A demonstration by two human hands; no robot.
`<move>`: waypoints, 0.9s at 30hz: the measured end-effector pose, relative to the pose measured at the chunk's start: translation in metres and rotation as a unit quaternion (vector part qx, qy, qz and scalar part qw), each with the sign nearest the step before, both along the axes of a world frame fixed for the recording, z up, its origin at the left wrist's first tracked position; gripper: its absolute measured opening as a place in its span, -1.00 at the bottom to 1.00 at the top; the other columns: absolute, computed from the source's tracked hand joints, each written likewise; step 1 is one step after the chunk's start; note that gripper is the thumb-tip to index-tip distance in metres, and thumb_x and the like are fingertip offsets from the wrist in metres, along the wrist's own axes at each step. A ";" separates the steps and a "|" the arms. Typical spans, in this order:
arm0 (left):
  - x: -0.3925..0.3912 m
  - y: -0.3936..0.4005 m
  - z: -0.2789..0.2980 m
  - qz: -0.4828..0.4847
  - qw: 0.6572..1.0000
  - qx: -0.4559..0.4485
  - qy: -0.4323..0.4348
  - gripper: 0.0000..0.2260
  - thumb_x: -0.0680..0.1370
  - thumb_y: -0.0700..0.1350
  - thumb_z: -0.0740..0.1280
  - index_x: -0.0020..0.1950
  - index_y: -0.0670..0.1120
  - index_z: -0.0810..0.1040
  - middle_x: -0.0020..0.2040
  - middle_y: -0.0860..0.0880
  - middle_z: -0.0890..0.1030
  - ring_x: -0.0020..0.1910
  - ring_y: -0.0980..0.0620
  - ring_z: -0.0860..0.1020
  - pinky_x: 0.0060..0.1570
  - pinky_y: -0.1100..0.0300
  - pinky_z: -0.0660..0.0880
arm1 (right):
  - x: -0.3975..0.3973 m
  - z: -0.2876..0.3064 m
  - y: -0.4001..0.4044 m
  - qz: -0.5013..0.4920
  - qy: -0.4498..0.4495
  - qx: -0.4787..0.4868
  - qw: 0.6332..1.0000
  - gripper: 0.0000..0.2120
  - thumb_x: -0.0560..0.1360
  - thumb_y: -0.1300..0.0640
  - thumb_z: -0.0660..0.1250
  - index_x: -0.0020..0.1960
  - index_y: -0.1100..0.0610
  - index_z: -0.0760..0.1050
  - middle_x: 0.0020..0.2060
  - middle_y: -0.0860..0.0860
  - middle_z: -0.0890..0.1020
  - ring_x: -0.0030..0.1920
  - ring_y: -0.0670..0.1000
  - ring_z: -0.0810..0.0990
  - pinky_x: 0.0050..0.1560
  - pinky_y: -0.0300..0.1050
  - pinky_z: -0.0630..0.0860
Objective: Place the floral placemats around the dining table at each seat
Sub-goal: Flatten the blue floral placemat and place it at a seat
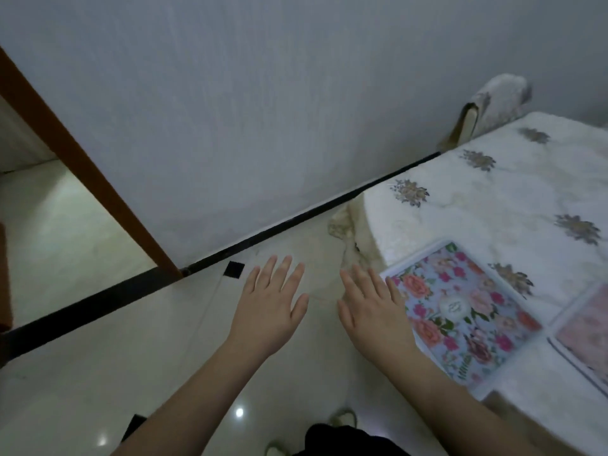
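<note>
White cloth with grey-gold flower prints covers the dining table (513, 205), which fills the right side of the head view. On it, close to the table's near-left corner, lies a floral placemat (460, 311): pale blue ground, pink and orange roses, a white round emblem in its middle and a white border. It lies flat, turned at an angle to the table edge, with one corner pointing toward the wall. Just beside it, toward the right edge of the picture, lies a second placemat (589, 327) in a pale pink pattern, only partly in view and blurred; the two are close, but I cannot tell if they touch.

Both hands are stretched out in front of the person, palms down, fingers spread and holding nothing. The left hand (271, 304) hangs over the glossy cream floor (82, 390), well apart from the table. The right hand (371, 307) is next to the table's corner, its outer edge overlapping the placemat's left border in the view; whether it touches the mat cannot be told.

A grey-white wall (263, 110) runs behind, with a black skirting strip (296, 222) along its foot and a brown wooden door frame (85, 172) at the left. At the table's far end a chair back (493, 106) draped in white fabric leans by the wall.
</note>
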State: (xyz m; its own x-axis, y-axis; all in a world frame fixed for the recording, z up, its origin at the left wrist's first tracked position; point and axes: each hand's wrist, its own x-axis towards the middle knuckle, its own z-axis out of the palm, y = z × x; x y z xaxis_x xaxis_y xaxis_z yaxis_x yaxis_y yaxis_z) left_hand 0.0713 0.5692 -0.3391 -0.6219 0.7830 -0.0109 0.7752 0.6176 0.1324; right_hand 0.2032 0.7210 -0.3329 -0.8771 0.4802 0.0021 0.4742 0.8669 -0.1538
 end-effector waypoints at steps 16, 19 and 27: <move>0.027 0.180 -0.001 -0.205 0.978 -0.030 0.001 -0.37 0.61 0.23 -0.21 0.61 0.02 0.18 0.60 -0.06 0.23 0.59 -0.09 0.14 0.53 -0.07 0.06 | 0.067 -0.017 0.120 -0.182 0.017 -0.042 0.982 -0.45 0.67 -0.12 -0.01 0.61 0.01 0.06 0.59 0.05 0.14 0.59 0.10 0.04 0.55 0.11 -0.09; 0.035 0.205 -0.015 -0.246 0.968 -0.049 -0.004 -0.46 0.67 0.22 -0.14 0.64 0.09 0.02 0.64 0.00 0.07 0.62 -0.04 0.00 0.54 -0.02 -0.06 | 0.082 -0.025 0.134 -0.213 0.007 -0.051 0.976 -0.44 0.67 -0.14 -0.07 0.62 0.00 -0.01 0.60 0.04 0.08 0.60 0.09 -0.01 0.55 0.11 -0.14; 0.032 0.263 -0.041 -0.323 0.943 -0.077 -0.012 -0.49 0.69 0.18 -0.06 0.64 0.12 0.02 0.65 0.04 0.02 0.62 0.02 -0.10 0.54 0.04 -0.17 | 0.100 -0.040 0.158 -0.287 -0.010 -0.062 0.956 -0.46 0.67 -0.09 0.00 0.60 0.06 0.09 0.59 0.10 0.13 0.58 0.16 0.07 0.54 0.16 -0.10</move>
